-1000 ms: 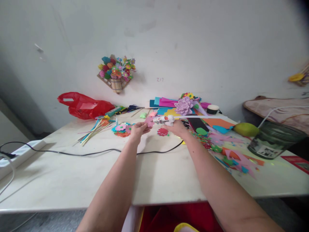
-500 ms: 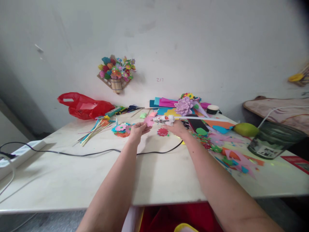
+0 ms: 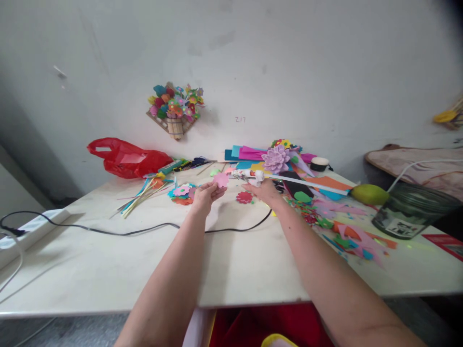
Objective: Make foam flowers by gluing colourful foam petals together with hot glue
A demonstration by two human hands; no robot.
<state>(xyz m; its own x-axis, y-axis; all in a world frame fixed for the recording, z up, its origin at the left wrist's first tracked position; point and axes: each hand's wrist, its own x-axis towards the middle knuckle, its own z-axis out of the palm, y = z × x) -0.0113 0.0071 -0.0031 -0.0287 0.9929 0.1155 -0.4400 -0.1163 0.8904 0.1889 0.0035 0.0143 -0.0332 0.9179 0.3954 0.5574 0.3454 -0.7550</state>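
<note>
My left hand (image 3: pixel 207 196) pinches a pink flower cutout (image 3: pixel 220 180) by its lower edge and holds it above the table. My right hand (image 3: pixel 265 191) is closed round a white glue gun (image 3: pixel 249 175), whose nozzle points left at the cutout with a small gap between them. A long white glue stick (image 3: pixel 311 183) juts out of the gun's back to the right. My hand hides the gun's grip. Below the gun lies a red scalloped cutout (image 3: pixel 244 197). Left of my left hand is a pile of flower cutouts (image 3: pixel 182 193).
A black cord (image 3: pixel 137 233) crosses the table from a white power strip (image 3: pixel 36 229). Foam scraps (image 3: pixel 347 236), a green glass jar (image 3: pixel 408 212) and a yellow-green fruit (image 3: pixel 369 193) lie right. Thin sticks (image 3: pixel 135 197) and a red plastic bag (image 3: pixel 133 161) lie left.
The pink cutout has shifted slightly left, away from the nozzle, and more of it shows. The glue gun has tilted, with the far end of its glue stick lower.
</note>
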